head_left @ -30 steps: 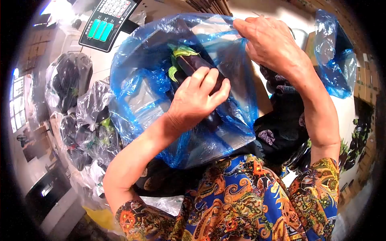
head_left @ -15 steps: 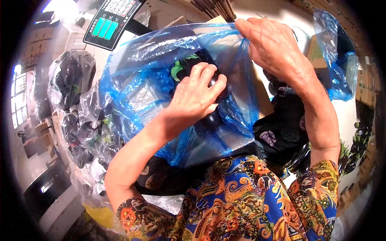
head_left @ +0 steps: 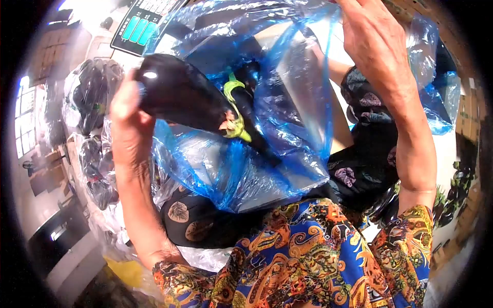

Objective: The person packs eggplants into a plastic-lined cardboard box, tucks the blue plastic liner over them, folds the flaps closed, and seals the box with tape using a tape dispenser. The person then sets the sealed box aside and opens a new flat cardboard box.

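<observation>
My left hand (head_left: 132, 102) is closed round the rounded end of a dark eggplant (head_left: 179, 92). The eggplant is tilted, its green stem end pointing right, over the opening of a blue plastic bag (head_left: 287, 108). My right hand (head_left: 372, 38) pinches the bag's upper right rim and holds it up; its fingertips reach the top edge of the view. Another dark eggplant (head_left: 250, 77) lies inside the bag, partly hidden by the blue plastic and the held eggplant.
A scale display (head_left: 138, 30) stands at the upper left. Clear bags of eggplants (head_left: 88, 97) line the left side. Another blue bag (head_left: 436, 97) hangs at the right, with loose eggplants (head_left: 452, 197) below it. Patterned dark cloth (head_left: 367, 159) lies beside the bag.
My left hand has moved from inside the bag to the left and now holds an eggplant up. My right hand has risen with the bag's rim.
</observation>
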{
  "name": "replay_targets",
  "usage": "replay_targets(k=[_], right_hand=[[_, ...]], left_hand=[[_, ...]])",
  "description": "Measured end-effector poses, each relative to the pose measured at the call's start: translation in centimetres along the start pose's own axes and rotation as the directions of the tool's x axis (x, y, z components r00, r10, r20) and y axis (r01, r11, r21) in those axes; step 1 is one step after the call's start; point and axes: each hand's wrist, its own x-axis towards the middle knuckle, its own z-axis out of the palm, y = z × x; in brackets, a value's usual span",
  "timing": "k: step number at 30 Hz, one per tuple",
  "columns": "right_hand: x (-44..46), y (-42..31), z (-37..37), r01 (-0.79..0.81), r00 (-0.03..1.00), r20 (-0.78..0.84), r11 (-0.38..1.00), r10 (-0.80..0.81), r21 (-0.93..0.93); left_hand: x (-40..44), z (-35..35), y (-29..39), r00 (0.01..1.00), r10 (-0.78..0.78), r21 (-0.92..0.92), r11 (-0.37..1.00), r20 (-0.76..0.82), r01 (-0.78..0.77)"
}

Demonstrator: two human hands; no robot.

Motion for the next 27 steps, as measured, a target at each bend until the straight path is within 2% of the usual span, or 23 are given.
replay_targets(k=[2,4,6,7,8,10,12,14,16,18,19,22,23,24,26,27], right_hand=[[-0.2,-0.8,1.6,0.138,0.988,-0.102,0.965,-0.118,0.223],[-0.6,-2.1,4.8,0.370,0.921,-0.258,0.858,-0.291,0.356],[-2.5,-5.0,5.3,0.438,0.873,0.014,0.797,-0.487,0.415],[-2.3,-6.7,4.7,0.397,0.800,0.220,0.768,-0.558,0.502],[-1.9,-8.0,4.4,0.336,0.675,0.405,0.745,-0.617,0.576],[-2.4,-9.0,6.5,0.318,0.679,0.431,0.767,-0.594,0.557],[-3.3,-9.8,9.2,0.290,0.706,0.461,0.813,-0.538,0.504],[-3.1,-9.8,11.1,0.314,0.673,0.469,0.795,-0.572,0.519],[-1.8,-9.4,11.8,0.319,0.641,0.492,0.787,-0.590,0.529],[-1.9,-9.2,12.4,0.262,0.708,0.455,0.799,-0.540,0.541],[-1.9,-9.0,12.6,0.209,0.711,0.474,0.799,-0.520,0.563],[-1.5,-8.9,13.6,-0.009,0.719,0.536,0.765,-0.443,0.644],[-0.9,-8.8,14.2,-0.074,0.681,0.581,0.747,-0.446,0.661],[-0.4,-8.5,14.8,-0.042,0.691,0.545,0.727,-0.475,0.686],[0.0,-9.1,15.9,0.123,0.666,0.539,0.789,-0.516,0.602],[0.5,-9.5,15.6,0.118,0.628,0.593,0.816,-0.503,0.566]], left_hand=[[0.0,-0.3,-0.4,0.997,-0.030,0.444,0.896,0.070,-0.004],[-0.3,1.7,0.5,0.973,-0.196,0.463,0.878,0.120,0.120],[0.4,0.5,-1.4,0.943,-0.284,0.446,0.876,0.174,0.182],[0.8,0.1,-2.4,0.924,-0.325,0.439,0.873,0.203,0.211],[0.8,0.6,-3.2,0.936,-0.312,0.457,0.864,0.159,0.210],[1.4,0.4,-4.7,0.917,-0.349,0.481,0.848,0.192,0.221],[1.9,0.7,-6.5,0.907,-0.409,0.497,0.811,0.105,0.308],[2.2,1.4,-6.5,0.912,-0.408,0.650,0.706,0.049,0.281],[2.7,1.2,-7.2,0.957,-0.287,0.746,0.645,0.037,0.165],[2.7,1.3,-7.2,0.978,-0.207,0.796,0.597,0.027,0.104],[2.9,1.0,-7.3,0.974,-0.223,0.820,0.565,0.048,0.089],[2.7,0.6,-6.5,0.962,-0.257,0.787,0.611,0.092,0.088],[2.6,0.2,-6.8,0.958,-0.264,0.730,0.676,0.114,0.099],[2.8,0.4,-6.7,0.956,-0.266,0.735,0.673,0.127,0.090],[2.8,0.4,-6.4,0.953,-0.268,0.745,0.663,0.143,0.075],[2.9,0.4,-6.4,0.954,-0.265,0.750,0.657,0.137,0.075]])
